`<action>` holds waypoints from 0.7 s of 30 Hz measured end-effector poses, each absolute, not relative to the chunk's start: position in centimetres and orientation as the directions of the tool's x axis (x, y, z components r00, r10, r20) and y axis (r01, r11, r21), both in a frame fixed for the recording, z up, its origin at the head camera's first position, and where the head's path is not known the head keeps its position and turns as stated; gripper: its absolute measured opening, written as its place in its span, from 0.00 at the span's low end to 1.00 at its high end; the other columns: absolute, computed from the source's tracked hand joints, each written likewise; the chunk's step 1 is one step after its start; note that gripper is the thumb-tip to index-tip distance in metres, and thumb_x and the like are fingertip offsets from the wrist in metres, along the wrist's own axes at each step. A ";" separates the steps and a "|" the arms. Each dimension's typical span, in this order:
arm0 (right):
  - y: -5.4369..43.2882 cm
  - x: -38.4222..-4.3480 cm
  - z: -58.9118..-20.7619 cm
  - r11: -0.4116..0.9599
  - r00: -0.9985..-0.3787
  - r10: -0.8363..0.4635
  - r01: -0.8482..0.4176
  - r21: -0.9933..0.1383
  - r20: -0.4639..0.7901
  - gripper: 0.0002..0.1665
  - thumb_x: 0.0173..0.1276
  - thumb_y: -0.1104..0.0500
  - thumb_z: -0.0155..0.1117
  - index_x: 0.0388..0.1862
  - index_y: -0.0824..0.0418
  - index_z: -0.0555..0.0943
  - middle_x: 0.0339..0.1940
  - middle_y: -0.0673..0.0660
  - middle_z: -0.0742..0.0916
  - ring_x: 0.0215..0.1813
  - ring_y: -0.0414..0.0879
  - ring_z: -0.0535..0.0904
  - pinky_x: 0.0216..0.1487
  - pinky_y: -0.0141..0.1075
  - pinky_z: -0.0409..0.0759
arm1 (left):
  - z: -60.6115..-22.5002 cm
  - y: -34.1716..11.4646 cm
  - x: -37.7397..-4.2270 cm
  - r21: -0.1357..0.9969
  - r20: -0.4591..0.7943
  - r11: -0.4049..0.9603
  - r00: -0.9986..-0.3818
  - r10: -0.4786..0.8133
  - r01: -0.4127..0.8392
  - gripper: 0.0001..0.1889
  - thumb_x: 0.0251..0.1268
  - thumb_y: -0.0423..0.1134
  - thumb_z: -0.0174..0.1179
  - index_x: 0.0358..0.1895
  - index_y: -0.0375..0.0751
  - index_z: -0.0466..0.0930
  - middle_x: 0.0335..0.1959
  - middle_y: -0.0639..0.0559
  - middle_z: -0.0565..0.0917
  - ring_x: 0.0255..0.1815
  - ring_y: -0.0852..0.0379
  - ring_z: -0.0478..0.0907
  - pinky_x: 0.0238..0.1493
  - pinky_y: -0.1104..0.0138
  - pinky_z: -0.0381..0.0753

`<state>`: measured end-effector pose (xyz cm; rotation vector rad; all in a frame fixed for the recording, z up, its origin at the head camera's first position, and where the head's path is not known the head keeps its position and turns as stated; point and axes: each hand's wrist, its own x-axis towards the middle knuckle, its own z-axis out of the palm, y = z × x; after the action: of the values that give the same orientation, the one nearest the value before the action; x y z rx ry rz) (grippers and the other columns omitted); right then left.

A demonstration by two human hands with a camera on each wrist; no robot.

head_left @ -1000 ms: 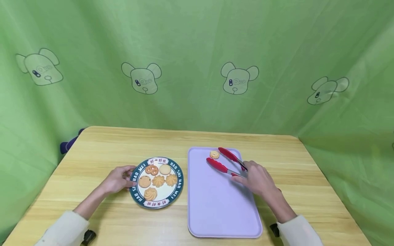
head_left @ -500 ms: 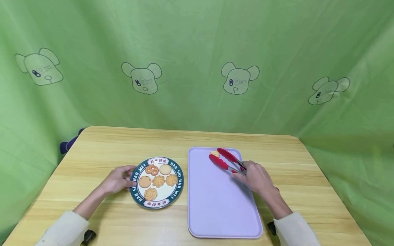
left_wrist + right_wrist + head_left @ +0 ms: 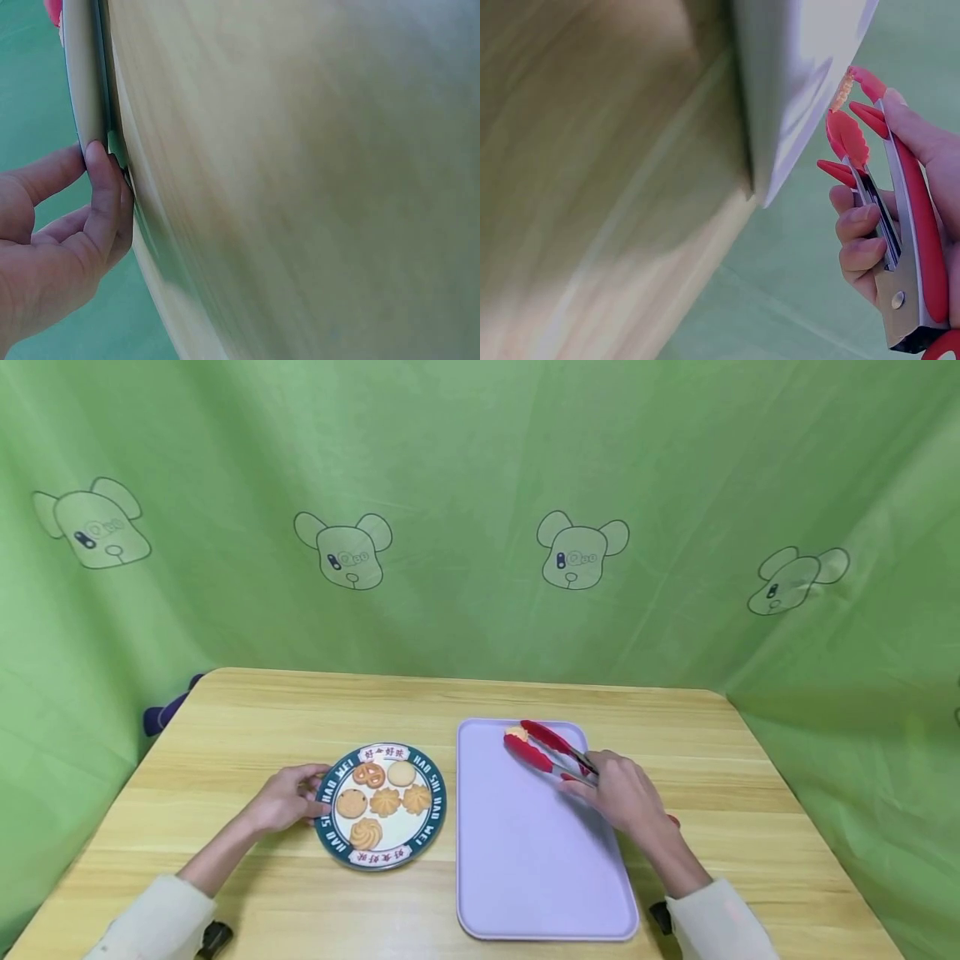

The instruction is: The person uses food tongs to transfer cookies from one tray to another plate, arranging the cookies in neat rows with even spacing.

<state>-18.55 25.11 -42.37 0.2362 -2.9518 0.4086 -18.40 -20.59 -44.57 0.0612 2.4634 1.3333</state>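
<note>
My left hand (image 3: 283, 797) pinches the left rim of a round plate (image 3: 437, 814) with a dark green lettered border. The left wrist view shows the thumb and fingers (image 3: 101, 187) on either side of the plate's edge. My right hand (image 3: 622, 789) grips red-tipped metal tongs (image 3: 534, 755) over the far part of a lavender tray (image 3: 543, 877). Between the tong tips sits a small ring-shaped cookie (image 3: 516, 732), partly hidden by them. In the right wrist view the cookie (image 3: 843, 90) shows edge-on between the red tips, close to the tray.
Several cookies lie on the plate, among them a pretzel-shaped one (image 3: 369, 774), a pale round one (image 3: 401, 773) and a swirled one (image 3: 366, 834). A wooden table (image 3: 405, 910) carries both plate and tray. Green curtain (image 3: 465, 627) hangs behind the table and at its sides.
The tong tips have drawn closer together around the cookie, then moved slightly left together with it. My left hand and the plate have stayed in place.
</note>
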 end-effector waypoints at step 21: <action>18.9 -15.1 -40.4 0.898 -0.911 -0.346 -0.391 -0.202 0.224 0.33 0.46 0.39 0.74 0.44 0.61 0.83 0.33 0.52 0.85 0.27 0.40 0.72 0.27 0.30 0.75 | -44.7 -20.6 -18.6 0.816 -0.288 0.562 -0.938 0.191 -0.136 0.37 0.49 0.24 0.65 0.66 0.24 0.62 0.46 0.35 0.74 0.35 0.53 0.76 0.30 0.66 0.86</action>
<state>-15.07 18.87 -40.43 0.5638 -2.8811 0.3623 -18.57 -20.63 -44.73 0.0445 2.4546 1.3251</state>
